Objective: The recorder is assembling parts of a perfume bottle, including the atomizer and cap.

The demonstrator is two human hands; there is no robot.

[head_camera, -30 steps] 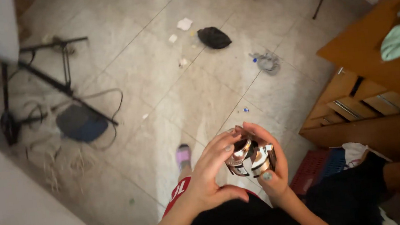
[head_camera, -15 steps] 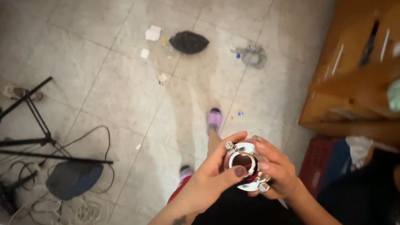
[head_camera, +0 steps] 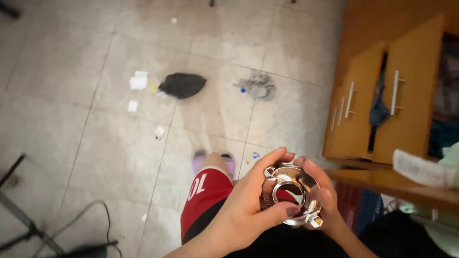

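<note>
fingers (head_camera: 269,167) of the left hand (head_camera: 248,208) are curled around a shiny metal ring-shaped fitting (head_camera: 292,195), thumb pressed across its lower rim, while the right hand (head_camera: 323,198) cups it from behind, its fingertips closed over the far edge. so both hands are gripping the same piece, held in the air in front of the body, above the red shorts (head_camera: 205,196) and the tiled floor (head_camera: 100,130). the fitting looks like polished chrome with small lugs sticking out around its rim; i judge it stiff, fairly heavy for its size, and slick on the smooth faces. the lugs and the outer rim look like the safest places to take hold, since bare fingers could slide on the mirror finish. a wooden cabinet (head_camera: 399,90) stands to the right, and a dark cloth (head_camera: 182,85) and paper scraps (head_camera: 138,80) lie on the floor well apart from the hands.
</note>
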